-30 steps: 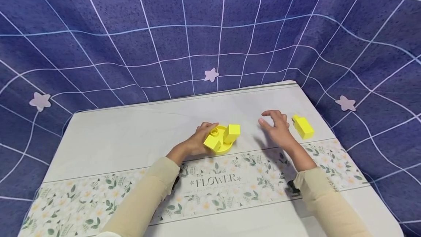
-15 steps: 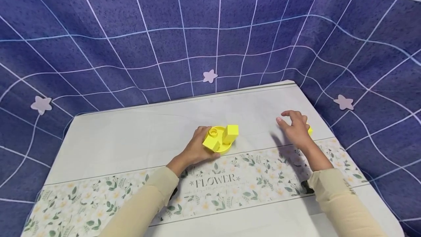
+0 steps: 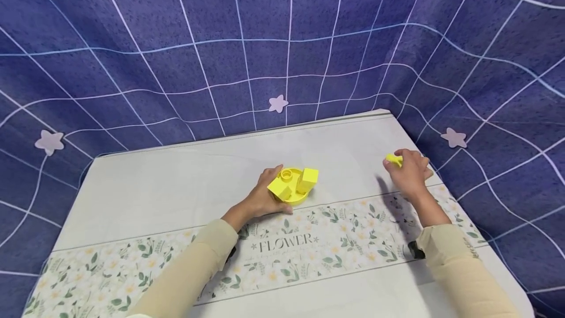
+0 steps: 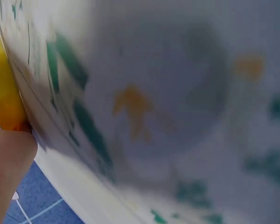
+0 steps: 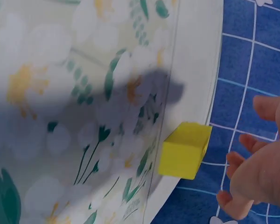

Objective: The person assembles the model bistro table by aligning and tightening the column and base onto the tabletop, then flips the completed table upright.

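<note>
My left hand [image 3: 260,195] grips the left side of a round yellow tray [image 3: 296,201], fingers behind and thumb at the front. On the tray are a yellow block-shaped piece [image 3: 281,189], a taller yellow block [image 3: 309,175] and a small ring-topped round piece [image 3: 286,175]. In the left wrist view the thumb [image 4: 11,158] touches the yellow rim [image 4: 7,88]. My right hand [image 3: 409,171] reaches over a square-bodied yellow bottle [image 3: 394,159], mostly hidden in the head view. The right wrist view shows the bottle [image 5: 182,156] beside the spread fingers, with no contact visible.
A white tablecloth with a floral band [image 3: 176,259] and the word FLOWER covers the table. Blue gridded fabric [image 3: 247,63] with stars hangs behind and beside it. The table's right edge [image 5: 214,84] lies close to the right hand.
My right hand has moved right, away from the tray and over the bottle, covering most of it. The left hand stays on the tray, its thumb now at the front.
</note>
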Tool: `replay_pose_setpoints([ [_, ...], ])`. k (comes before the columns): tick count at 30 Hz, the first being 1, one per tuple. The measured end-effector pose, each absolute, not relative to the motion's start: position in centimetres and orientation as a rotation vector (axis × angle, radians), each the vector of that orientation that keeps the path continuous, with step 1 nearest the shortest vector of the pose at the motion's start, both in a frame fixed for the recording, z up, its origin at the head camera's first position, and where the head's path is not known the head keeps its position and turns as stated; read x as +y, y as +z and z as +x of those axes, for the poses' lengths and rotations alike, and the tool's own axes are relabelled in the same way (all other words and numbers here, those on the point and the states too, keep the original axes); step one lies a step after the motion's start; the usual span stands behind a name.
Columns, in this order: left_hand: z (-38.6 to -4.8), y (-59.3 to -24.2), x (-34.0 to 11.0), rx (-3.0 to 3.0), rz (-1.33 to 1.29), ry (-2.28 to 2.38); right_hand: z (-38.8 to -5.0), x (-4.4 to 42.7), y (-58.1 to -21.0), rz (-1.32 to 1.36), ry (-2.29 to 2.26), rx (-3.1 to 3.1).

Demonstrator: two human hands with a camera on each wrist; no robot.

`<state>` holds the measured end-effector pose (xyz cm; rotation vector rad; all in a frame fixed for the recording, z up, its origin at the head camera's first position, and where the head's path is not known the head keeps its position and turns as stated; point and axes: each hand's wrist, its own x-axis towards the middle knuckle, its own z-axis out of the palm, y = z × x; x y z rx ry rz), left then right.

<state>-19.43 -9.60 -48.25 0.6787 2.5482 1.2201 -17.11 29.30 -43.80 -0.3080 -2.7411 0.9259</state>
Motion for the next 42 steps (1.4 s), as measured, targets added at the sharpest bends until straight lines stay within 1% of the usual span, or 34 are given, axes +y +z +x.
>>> replay_pose_setpoints([
  [6,-19.1,-48.9,-9.2,2.573,0.61,1.342,-17.0,30.4,-44.3,-0.452,0.781,-2.821],
  [13,-20.2,-47.9,-10.0,2.515,0.592,1.265,-16.9,31.4,-45.5,-0.58,0.651,-2.942],
  [20,-20.6,-47.0,-10.9,2.421,0.581,1.225,-16.8,31.5,-46.0,-0.567,0.651,-2.99],
  [29,-19.7,-47.6,-10.3,2.392,0.388,1.453,-16.6,31.8,-45.9,-0.597,0.618,-3.033],
  [30,-19.5,-47.1,-10.2,2.392,0.38,1.458,-16.5,31.8,-46.0,-0.597,0.624,-3.03],
  [36,-20.4,-46.7,-10.7,2.332,0.421,1.437,-16.1,31.4,-45.9,-0.565,0.678,-2.972],
  [37,-20.8,-47.1,-10.8,2.318,0.434,1.433,-16.1,31.3,-45.8,-0.559,0.691,-2.958],
  [42,-21.5,-47.0,-10.9,2.295,0.473,1.362,-16.0,30.6,-45.0,-0.514,0.753,-2.89],
])
